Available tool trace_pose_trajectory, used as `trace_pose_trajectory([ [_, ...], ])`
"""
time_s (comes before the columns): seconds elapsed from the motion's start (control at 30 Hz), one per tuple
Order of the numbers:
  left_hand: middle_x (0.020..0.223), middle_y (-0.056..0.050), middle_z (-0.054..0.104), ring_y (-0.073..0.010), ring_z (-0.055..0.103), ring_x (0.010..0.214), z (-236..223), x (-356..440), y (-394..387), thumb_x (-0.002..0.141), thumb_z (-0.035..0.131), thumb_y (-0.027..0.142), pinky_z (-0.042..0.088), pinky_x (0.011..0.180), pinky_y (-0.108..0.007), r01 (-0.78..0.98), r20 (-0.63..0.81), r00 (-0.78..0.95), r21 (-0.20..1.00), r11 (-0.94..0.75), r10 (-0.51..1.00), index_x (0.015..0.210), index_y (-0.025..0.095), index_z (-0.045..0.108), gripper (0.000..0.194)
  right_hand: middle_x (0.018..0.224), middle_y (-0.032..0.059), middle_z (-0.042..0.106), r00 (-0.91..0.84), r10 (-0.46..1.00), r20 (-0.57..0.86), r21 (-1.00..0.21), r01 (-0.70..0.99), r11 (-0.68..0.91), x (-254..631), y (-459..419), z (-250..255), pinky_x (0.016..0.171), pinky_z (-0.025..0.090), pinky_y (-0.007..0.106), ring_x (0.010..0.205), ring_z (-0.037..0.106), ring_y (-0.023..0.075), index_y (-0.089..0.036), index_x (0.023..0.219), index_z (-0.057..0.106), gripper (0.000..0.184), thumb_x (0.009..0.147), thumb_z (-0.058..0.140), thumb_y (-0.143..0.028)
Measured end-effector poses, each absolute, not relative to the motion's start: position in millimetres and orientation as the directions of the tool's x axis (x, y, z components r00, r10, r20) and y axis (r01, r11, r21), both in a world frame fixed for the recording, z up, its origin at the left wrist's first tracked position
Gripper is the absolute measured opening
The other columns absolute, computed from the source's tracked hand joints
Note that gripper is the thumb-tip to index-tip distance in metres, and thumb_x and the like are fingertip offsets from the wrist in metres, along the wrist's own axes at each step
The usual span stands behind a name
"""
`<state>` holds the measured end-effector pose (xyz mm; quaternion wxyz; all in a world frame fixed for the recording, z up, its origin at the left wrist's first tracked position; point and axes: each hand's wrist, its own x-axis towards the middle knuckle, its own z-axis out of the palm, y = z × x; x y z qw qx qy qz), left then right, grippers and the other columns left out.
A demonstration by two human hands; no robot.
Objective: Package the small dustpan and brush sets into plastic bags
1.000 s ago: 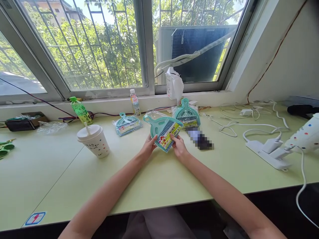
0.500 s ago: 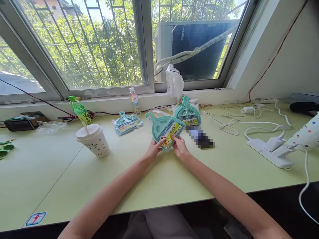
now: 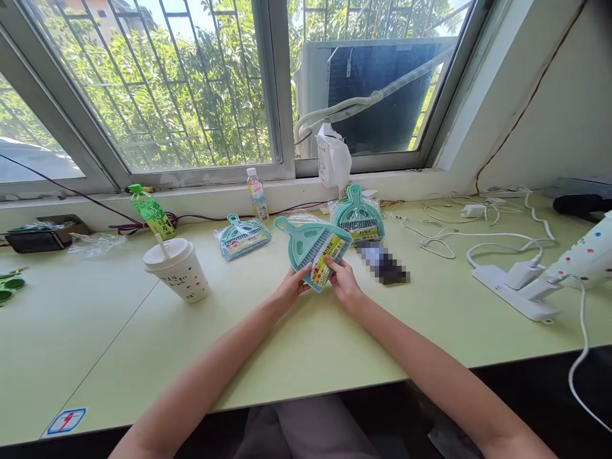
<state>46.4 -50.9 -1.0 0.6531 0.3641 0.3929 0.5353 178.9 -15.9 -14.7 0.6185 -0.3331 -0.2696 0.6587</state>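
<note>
A teal mini dustpan and brush set (image 3: 310,245) with a yellow label is held above the table, tilted, its looped handle pointing to the upper left. My left hand (image 3: 289,288) grips its lower left edge, thumb on the front. On the lower right, my right hand (image 3: 345,281) pinches it, thumb over the label. Behind it on the right lie more teal dustpan sets (image 3: 357,213), some in clear plastic wrap. Another wrapped dustpan set (image 3: 243,238) rests farther back on the left.
To the left stands a white lidded cup (image 3: 176,271) with a straw. A green bottle (image 3: 152,211) and a clear bottle (image 3: 257,194) are near the window. A blurred dark object (image 3: 385,262) lies right of my hands. A white power strip (image 3: 511,296) with cables sits farther right.
The held dustpan set has shifted very slightly left and turned a little, with both hands still on it. Nothing else has visibly moved.
</note>
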Motion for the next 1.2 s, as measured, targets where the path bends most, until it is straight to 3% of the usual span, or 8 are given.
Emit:
trace_pose_trajectory([
  [0.17, 0.111, -0.009, 0.067, -0.022, 0.067, 0.094, 2, 51, -58, 0.071, 0.076, 0.045, 0.056, 0.08, -0.036, -0.339, -0.076, 0.133, 0.933, 0.117, 0.988, 0.112, 0.019, 0.059, 0.052, 0.091, 0.0023, 0.074, 0.023, 0.995, -0.093, -0.763, -0.644, -0.056, 178, -16, -15, 0.072, 0.059, 0.026, 0.087, 0.069, 0.0177, -0.02, 0.086, 0.066, 0.02, 0.069, 0.075, -0.026],
  [0.3, 0.113, -0.01, 0.066, -0.0277, 0.065, 0.098, 3, 51, -59, 0.065, 0.08, 0.042, 0.054, 0.081, -0.043, -0.214, 0.017, 0.06, 0.977, -0.004, 0.998, 0.12, 0.022, 0.053, 0.065, 0.092, 0.002, 0.074, 0.023, 0.996, -0.088, -0.758, -0.651, -0.052, 175, -17, -16, 0.072, 0.059, 0.027, 0.086, 0.069, 0.0175, -0.021, 0.085, 0.065, 0.02, 0.069, 0.075, -0.028],
  [0.53, 0.123, -0.01, 0.057, -0.0276, 0.053, 0.12, -11, 51, -48, 0.062, 0.081, 0.031, 0.042, 0.101, -0.04, 0.045, 0.331, -0.161, 0.944, -0.328, 0.93, 0.125, 0.021, 0.042, 0.075, 0.093, 0.0017, 0.074, -0.002, 0.996, -0.092, -0.74, -0.669, -0.07, 173, -17, -17, 0.076, 0.058, 0.028, 0.088, 0.069, 0.0177, -0.021, 0.087, 0.064, 0.02, 0.069, 0.073, -0.023],
  [0.67, 0.12, -0.01, 0.057, -0.0263, 0.056, 0.114, -12, 48, -47, 0.068, 0.077, 0.029, 0.045, 0.098, -0.039, 0.118, 0.362, -0.141, 0.93, -0.347, 0.922, 0.131, 0.022, 0.034, 0.076, 0.092, 0.0005, 0.074, -0.05, 0.995, -0.084, -0.741, -0.665, -0.096, 179, -6, -13, 0.068, 0.057, 0.025, 0.084, 0.069, 0.0165, -0.02, 0.089, 0.063, 0.022, 0.068, 0.069, -0.021],
  [0.87, 0.113, -0.008, 0.059, -0.0268, 0.057, 0.11, -7, 47, -49, 0.065, 0.078, 0.026, 0.045, 0.094, -0.037, 0.175, 0.379, -0.082, 0.916, -0.361, 0.922, 0.128, 0.021, 0.037, 0.075, 0.09, -0.0048, 0.073, 0.096, 0.992, -0.08, -0.746, -0.666, 0.004, 199, 15, -12, 0.068, 0.055, 0.021, 0.082, 0.068, 0.0126, -0.023, 0.092, 0.061, 0.036, 0.06, 0.074, -0.017],
  [1.2, 0.112, -0.007, 0.061, -0.0226, 0.059, 0.104, -8, 49, -52, 0.069, 0.069, 0.023, 0.049, 0.085, -0.035, 0.361, 0.427, -0.011, 0.845, -0.395, 0.904, 0.137, 0.019, 0.024, 0.081, 0.099, -0.0026, 0.072, 0.139, 0.986, -0.096, -0.764, -0.645, 0.017, 202, 14, -12, 0.059, 0.052, 0.023, 0.086, 0.067, 0.0162, -0.025, 0.098, 0.062, 0.042, 0.059, 0.078, -0.034],
])
